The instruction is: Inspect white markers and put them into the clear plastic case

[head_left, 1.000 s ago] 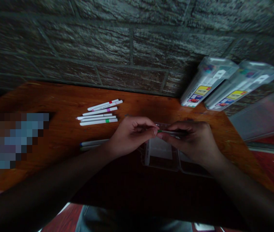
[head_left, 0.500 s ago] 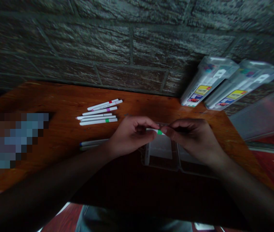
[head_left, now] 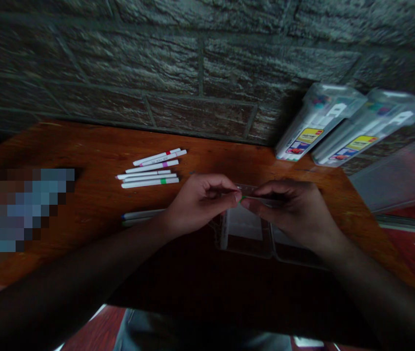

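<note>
Between my two hands is a white marker with a green band [head_left: 243,199], mostly hidden by the fingers. My left hand [head_left: 202,202] pinches one end between thumb and fingertips. My right hand [head_left: 289,204] is closed on the other end, its thumb beside the green band. Just beneath them lies an open clear plastic case [head_left: 246,226], with a white marker [head_left: 225,231] along its left side. Further left, several white markers [head_left: 152,165] with red, purple and green bands lie in a loose group. Two more markers [head_left: 141,216] are partly covered by my left forearm.
Two clear marker cases [head_left: 300,126] with yellow labels lean upright against the stone wall [head_left: 163,63] at the back right. A blurred-out patch [head_left: 24,214] covers something on the left of the wooden table [head_left: 93,161]. The table's right edge lies past my right arm.
The fingertips have shifted on the green-banded marker, so less of its white body shows. My left thumb is nearer the green band. The loose markers stay put.
</note>
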Tool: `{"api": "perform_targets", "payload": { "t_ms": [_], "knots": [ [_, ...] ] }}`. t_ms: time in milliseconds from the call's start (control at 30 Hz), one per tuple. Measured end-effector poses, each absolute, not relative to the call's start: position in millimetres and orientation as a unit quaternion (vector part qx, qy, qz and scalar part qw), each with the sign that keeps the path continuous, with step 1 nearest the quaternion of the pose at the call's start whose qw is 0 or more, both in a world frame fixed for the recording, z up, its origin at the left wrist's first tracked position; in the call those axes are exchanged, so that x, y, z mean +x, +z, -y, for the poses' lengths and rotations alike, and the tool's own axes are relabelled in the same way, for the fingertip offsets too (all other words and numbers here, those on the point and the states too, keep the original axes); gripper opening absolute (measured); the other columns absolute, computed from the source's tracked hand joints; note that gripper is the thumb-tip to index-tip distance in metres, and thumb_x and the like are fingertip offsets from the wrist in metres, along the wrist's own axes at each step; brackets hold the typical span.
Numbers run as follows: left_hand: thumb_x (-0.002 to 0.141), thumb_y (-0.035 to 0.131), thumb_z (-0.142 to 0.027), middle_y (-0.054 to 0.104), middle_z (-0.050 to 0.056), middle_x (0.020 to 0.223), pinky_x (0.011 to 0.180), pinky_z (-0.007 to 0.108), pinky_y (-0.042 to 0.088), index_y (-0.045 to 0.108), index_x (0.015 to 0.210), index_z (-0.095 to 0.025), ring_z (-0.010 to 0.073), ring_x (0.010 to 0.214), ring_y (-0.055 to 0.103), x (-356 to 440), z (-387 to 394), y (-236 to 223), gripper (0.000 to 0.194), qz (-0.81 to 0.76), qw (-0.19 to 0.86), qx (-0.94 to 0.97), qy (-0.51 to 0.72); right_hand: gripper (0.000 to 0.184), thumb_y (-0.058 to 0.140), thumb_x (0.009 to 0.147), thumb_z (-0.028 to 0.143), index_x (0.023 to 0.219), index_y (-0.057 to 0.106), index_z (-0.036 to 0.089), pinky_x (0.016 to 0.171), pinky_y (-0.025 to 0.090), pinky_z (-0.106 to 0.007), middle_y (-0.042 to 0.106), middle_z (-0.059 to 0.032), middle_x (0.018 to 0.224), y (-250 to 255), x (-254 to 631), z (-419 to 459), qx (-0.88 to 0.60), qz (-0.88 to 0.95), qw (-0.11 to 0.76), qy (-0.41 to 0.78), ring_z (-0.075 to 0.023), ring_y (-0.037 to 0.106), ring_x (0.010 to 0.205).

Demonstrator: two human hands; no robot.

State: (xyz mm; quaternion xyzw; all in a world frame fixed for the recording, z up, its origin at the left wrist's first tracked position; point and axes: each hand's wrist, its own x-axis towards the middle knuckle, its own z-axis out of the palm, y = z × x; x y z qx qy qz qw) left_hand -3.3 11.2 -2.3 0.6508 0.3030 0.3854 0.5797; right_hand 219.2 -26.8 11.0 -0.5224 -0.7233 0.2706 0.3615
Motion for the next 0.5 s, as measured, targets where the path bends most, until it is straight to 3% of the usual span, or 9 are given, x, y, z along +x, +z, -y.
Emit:
{"api": "perform_targets", "payload": {
  "t_ms": [167, 500],
  "knots": [
    [0.088, 0.076, -0.023, 0.074, 0.002, 0.078, 0.053, 0.019, 0.048, 0.075, 0.092, -0.015, 0.0094, 0.059, 0.062, -4.2, -9.8, -1.8, 0.009, -0.299, 0.587, 0.651, 0.376, 0.027, 0.088, 0.083, 0.05, 0.084, 0.082, 0.023, 0.061, 0.056, -0.031, 0.082, -0.0047, 0.083, 7.9, 220.0, 28.9, -0.539, 0.722, 0.37, 0.226, -0.0207, 0.074, 0.068],
    [0.084, 0.079, -0.016, 0.074, 0.002, 0.085, 0.06, 0.019, 0.049, 0.075, 0.092, -0.014, 0.0097, 0.068, 0.064, -4.3, -11.5, -5.7, 0.009, -0.287, 0.545, 0.681, 0.396, 0.02, 0.079, 0.091, 0.039, 0.081, 0.082, 0.022, 0.059, 0.052, -0.029, 0.079, -0.0017, 0.075, 17.1, 217.8, 25.7, -0.516, 0.713, 0.363, 0.307, -0.0165, 0.068, 0.064]
  ]
}}
